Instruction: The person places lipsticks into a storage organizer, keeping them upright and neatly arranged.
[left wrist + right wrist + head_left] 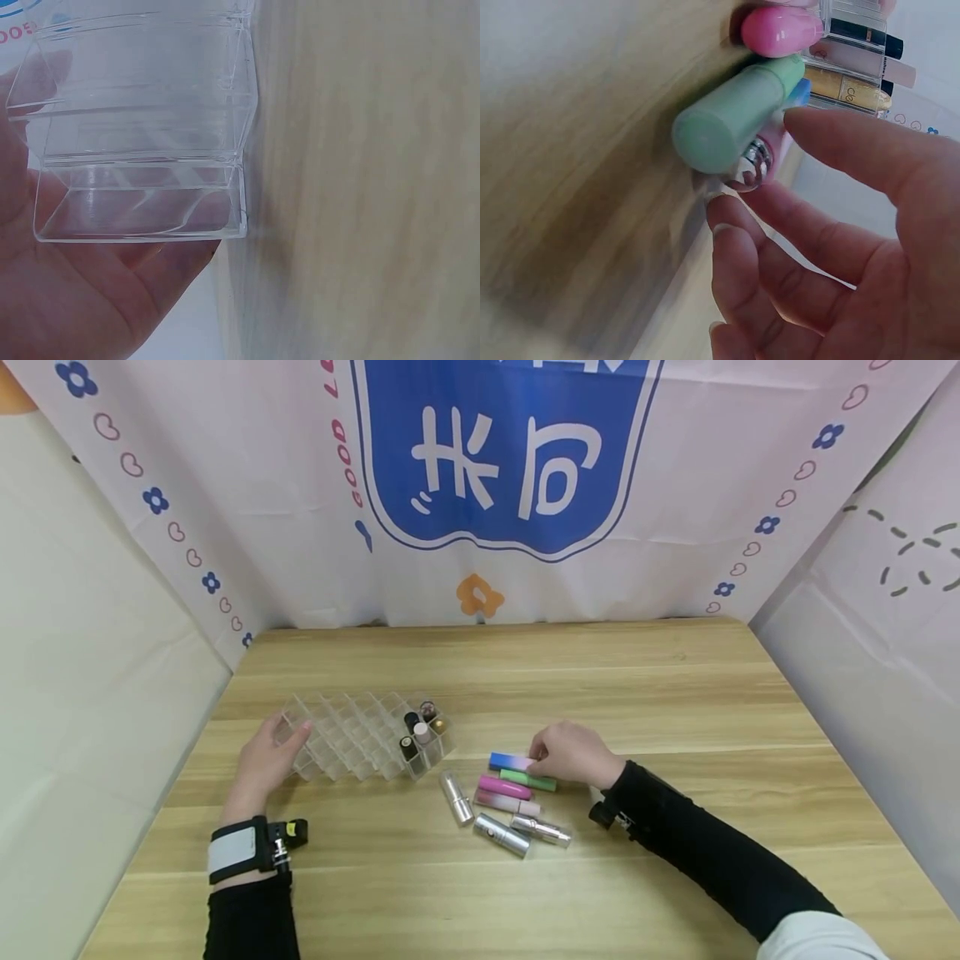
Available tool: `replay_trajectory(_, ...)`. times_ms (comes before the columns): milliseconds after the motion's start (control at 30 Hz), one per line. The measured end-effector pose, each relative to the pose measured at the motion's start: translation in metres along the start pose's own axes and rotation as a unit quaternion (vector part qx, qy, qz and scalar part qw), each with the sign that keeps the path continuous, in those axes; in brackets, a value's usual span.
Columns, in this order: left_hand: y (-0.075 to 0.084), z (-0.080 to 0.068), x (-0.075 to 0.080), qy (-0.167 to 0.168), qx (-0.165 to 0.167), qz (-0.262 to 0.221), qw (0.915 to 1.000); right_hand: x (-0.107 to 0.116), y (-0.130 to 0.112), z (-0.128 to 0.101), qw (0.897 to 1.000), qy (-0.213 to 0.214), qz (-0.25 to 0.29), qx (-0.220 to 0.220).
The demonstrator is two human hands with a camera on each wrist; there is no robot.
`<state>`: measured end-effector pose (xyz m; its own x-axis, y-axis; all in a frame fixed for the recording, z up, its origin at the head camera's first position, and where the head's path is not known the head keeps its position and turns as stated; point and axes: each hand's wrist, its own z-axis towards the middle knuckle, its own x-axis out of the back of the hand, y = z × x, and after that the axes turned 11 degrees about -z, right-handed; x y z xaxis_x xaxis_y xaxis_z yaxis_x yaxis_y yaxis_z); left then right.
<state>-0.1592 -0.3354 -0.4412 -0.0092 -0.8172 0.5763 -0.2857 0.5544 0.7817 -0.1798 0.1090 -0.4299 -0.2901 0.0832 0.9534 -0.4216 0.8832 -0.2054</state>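
Tube (506, 762), blue-pink, between fingertips, right hand (573, 755)

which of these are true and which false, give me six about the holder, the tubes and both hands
1. The left hand holds one end of the clear holder. True.
2. Every slot of the holder is filled. False: most are empty.
3. The right hand has its fingers at the blue-and-pink tube. True.
4. The green tube is in the holder. False: it lies outside it, on the table.
5. Three silver tubes are on the table. True.
6. The silver tubes stand upright. False: they lie on their sides.
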Motion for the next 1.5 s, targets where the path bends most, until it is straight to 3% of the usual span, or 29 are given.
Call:
replay_trajectory(800, 0.0008, -0.0029, 0.0012, 0.000, -0.003, 0.001, 1.0000, -0.0024, 0.0000, 0.0034, 1.000, -0.014, 0.017, -0.015)
replay_trajectory(1500, -0.0002, -0.0017, -0.0001, -0.003, 0.007, 0.005, 1.0000, 0.0053, 0.0045, 0.0040, 1.000, 0.008, 0.021, 0.012)
